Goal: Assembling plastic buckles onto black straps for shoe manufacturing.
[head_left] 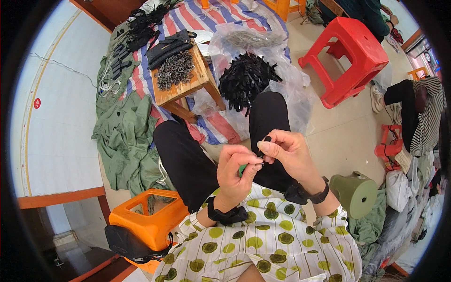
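Observation:
Over my lap, my left hand [236,175] and my right hand [290,152] meet, fingertips almost touching. My right hand is closed in a pinch on a short black strap [267,139], whose end sticks up between thumb and forefinger. A small shiny metal bit [261,163] shows at the tips of my left fingers, which are also pinched; its exact kind is too small to make out. Ahead of me, a heap of small metal buckles [174,70] lies on a wooden stool [165,97]. Right of it, many similar black strap pieces [247,81] are piled on clear plastic sheeting [296,101].
A black pouch [170,49] rests on the wooden stool. Around me stand a red stool [364,44], an orange stool [141,225] with a black bag [129,244], and an olive stool [359,195]. Green cloth [124,141] covers the left floor. Other people sit at the right.

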{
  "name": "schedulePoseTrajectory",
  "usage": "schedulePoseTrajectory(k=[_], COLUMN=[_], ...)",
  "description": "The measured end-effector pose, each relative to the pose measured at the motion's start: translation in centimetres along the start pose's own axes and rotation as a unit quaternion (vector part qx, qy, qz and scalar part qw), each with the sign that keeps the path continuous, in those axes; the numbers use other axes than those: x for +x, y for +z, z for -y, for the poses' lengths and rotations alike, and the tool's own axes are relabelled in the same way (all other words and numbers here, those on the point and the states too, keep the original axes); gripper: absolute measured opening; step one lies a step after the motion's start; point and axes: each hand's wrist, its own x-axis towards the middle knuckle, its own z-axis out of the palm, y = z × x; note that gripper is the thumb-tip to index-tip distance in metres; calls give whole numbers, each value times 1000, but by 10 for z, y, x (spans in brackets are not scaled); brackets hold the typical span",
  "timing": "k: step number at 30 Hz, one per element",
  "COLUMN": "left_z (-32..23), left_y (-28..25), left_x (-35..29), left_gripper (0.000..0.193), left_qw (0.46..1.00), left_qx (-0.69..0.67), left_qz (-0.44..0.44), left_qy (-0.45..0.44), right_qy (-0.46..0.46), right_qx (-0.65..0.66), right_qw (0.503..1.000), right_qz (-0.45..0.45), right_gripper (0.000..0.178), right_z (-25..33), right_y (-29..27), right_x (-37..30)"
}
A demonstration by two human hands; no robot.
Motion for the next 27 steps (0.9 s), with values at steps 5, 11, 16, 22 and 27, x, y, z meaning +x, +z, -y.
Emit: schedulePoseTrajectory(k=[5, 11, 16, 22, 27], left_z=[-2, -3, -3, -1, -1], left_y=[0, 0, 1, -3, -1], left_x=[1, 1, -2, -7, -7], left_gripper=[10, 9, 8, 6, 4], left_qw=[1000, 999, 1000, 999, 999], left_qx=[17, 28, 19, 24, 50], left_qz=[-9, -16, -15, 28, 15], left_qy=[22, 32, 18, 7, 2], right_qy=[-1, -13, -22, -1, 17], right_qx=[9, 7, 8, -24, -6], right_qw=[1000, 1000, 1000, 1000, 999], right_qz=[-10, -12, -21, -14, -33], right_gripper=[25, 25, 24, 23, 22], right_z=[4, 1, 2, 6, 5], right_y=[4, 5, 7, 7, 8], right_x=[0, 2, 0, -3, -4])
